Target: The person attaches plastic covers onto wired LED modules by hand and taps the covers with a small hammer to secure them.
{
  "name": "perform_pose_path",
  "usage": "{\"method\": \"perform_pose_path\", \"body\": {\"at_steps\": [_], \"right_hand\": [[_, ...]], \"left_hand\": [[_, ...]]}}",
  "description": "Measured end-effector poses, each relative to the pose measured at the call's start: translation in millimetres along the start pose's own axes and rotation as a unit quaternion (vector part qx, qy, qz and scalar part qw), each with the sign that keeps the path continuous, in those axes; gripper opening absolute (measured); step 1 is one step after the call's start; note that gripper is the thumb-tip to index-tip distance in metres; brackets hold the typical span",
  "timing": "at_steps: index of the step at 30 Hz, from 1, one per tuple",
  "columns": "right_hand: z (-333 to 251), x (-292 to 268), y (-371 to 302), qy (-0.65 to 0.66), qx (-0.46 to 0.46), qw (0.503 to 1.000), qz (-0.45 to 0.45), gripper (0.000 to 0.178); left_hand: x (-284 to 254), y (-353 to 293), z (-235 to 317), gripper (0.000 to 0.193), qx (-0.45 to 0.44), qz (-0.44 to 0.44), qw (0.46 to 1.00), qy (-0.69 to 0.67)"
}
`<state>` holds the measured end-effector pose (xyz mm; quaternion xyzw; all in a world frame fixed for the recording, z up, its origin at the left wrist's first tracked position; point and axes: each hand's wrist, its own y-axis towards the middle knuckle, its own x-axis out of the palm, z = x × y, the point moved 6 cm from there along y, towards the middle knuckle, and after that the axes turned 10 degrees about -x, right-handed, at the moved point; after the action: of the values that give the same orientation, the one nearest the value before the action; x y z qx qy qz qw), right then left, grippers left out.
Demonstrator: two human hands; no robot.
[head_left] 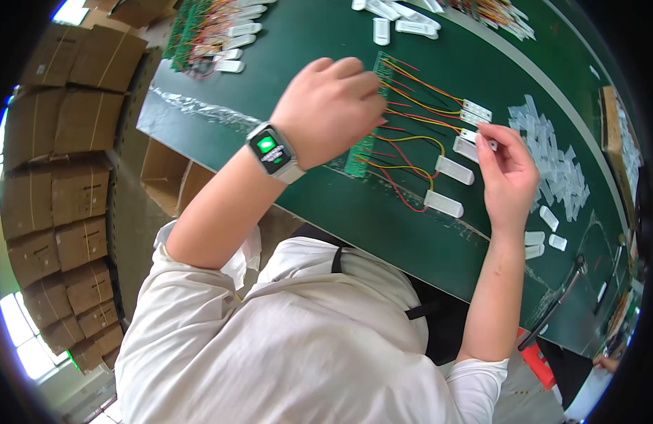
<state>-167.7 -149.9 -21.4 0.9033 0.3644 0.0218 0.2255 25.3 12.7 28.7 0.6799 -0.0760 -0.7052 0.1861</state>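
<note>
My left hand, a watch on its wrist, is closed over the green circuit board strip. Its fingertips are hidden, so what they grip cannot be made out. Red and yellow wires run rightward from the strip to several small white modules. Thumb and forefinger of my right hand pinch a white module at its right end. Just below it lie more wired modules in translucent white plastic cases, the lowest case nearest the table's front edge.
Loose clear plastic pieces are heaped right of my right hand. White cases lie at the far side. Bundled green boards with wired white modules sit far left on the green table. Cardboard boxes are stacked at left.
</note>
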Motion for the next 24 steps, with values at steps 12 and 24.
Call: {"method": "perform_pose_path", "body": {"at_steps": [12,24], "right_hand": [[-7.5,-3.9,-3.3,-0.088,-0.031,0.996,-0.014,0.017],[-6.6,1.3,-3.1,-0.093,-0.051,0.994,-0.024,0.016]], "left_hand": [[5.1,-6.3,5.6,0.016,0.005,-0.027,0.998,0.062],[7.1,-18.9,13.1,0.021,-0.191,0.001,0.982,-0.008]]}}
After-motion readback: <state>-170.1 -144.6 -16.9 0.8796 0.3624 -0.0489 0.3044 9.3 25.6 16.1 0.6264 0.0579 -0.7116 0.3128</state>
